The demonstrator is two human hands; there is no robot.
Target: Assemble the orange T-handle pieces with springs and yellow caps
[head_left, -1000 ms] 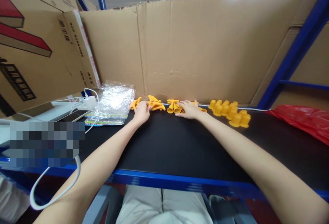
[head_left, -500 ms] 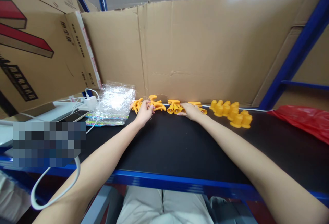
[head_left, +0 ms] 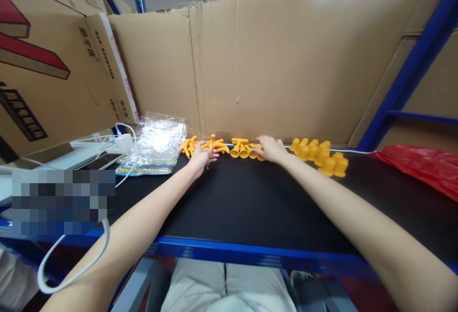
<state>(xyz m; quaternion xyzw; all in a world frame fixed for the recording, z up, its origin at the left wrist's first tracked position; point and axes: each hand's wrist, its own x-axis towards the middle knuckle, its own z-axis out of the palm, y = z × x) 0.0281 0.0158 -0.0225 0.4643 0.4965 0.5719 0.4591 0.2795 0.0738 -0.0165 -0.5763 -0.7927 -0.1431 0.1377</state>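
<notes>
My left hand [head_left: 200, 159] is closed on a yellow T-shaped piece [head_left: 212, 138], its narrow top sticking up above the fingers. Around it lies a loose heap of similar yellow T-shaped pieces [head_left: 188, 146]. To the right, a row of yellow cone-shaped pieces with crossbar handles [head_left: 244, 151] rests with the hollow ends toward me. My right hand [head_left: 272, 150] is at the right end of this row, thumb and fingers closed around the last cone-shaped piece [head_left: 261, 158], which they partly hide.
Several yellow flanged cups [head_left: 327, 165] stand in a group right of my right hand. A red plastic bag [head_left: 415, 164] lies farther right. Clear plastic packaging [head_left: 157, 135] and a white charger [head_left: 124, 143] with cables are at left. A cardboard wall [head_left: 272, 73] closes the back.
The right-hand cone-shaped piece has shifted left against the row with my right hand. The T-shaped piece in my left hand has turned, and that hand has dipped slightly.
</notes>
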